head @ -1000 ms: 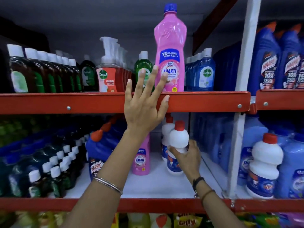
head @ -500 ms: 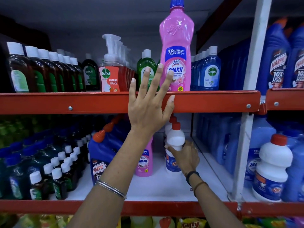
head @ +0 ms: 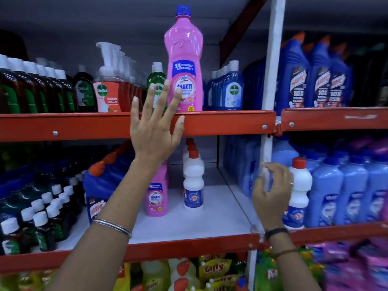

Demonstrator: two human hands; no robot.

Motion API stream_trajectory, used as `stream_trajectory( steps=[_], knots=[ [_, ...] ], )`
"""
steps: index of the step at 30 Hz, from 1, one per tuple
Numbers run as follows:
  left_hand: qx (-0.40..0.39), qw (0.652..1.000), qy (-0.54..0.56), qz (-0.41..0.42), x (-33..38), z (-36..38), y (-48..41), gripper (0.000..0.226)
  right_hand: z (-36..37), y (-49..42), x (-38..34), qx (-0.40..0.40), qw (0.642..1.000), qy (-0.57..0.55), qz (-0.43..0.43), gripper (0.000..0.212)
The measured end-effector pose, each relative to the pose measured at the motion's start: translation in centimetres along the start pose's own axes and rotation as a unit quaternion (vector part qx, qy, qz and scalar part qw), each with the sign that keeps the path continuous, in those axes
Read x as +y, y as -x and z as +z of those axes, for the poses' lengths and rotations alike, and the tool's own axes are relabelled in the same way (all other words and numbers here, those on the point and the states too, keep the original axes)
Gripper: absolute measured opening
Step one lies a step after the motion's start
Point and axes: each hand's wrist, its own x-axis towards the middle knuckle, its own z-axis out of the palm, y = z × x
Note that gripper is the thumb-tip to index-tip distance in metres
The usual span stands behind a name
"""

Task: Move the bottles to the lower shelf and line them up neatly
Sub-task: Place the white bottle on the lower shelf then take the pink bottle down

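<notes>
So the tall pink bottle (head: 184,59) stood upright on the upper shelf's red rail (head: 220,122), just up and right of the left hand (head: 155,131), fingers (head: 164,95) spread, empty. Right hand (head: 273,192) hung loosely curled beside a white bottle (head: 298,192), well below the rail.

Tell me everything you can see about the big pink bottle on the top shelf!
The tall pink plastic bottle has a blue screw cap, a narrow neck and a wavy waist. Its glossy front carries a blue band reading "2X" above a pink label reading "SHAKTI". It stands upright and closed at the front edge of the upper red metal shelf, between green and blue bottles. The left hand is spread open in front of its lower part, fingers over the label; whether they touch it is unclear.
</notes>
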Motion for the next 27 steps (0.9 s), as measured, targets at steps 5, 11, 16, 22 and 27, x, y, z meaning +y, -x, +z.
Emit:
stream_trajectory(
  steps=[5, 11, 16, 22, 27],
  knots=[
    [-0.009, 1.000, 0.001, -0.014, 0.3, -0.2, 0.1, 0.052, -3.9, -1.1, 6.0, 0.000, 0.977, 0.101, 0.186, 0.066],
    [-0.020, 1.000, 0.005, -0.018, 0.3, -0.5, 0.0, 0.052, -3.5, -0.7, 7.8, -0.132, 0.937, 0.176, 0.272, 0.087],
    [-0.017, 1.000, 0.008, -0.016, 0.3, -0.3, 0.0, 0.053, -3.9, -1.0, 7.6, -0.142, 0.939, 0.170, 0.262, 0.069],
    [-0.019, 1.000, 0.009, -0.015, 0.1, -0.2, 0.1, 0.053, -5.5, -1.9, 3.5, -0.077, 0.959, 0.146, 0.230, 0.076],
    [-0.017, 1.000, 0.013, -0.014, 0.2, -0.4, 0.1, 0.053, -6.2, -2.0, -2.2, -0.048, 0.964, 0.070, 0.251, 0.076]
  ],
)
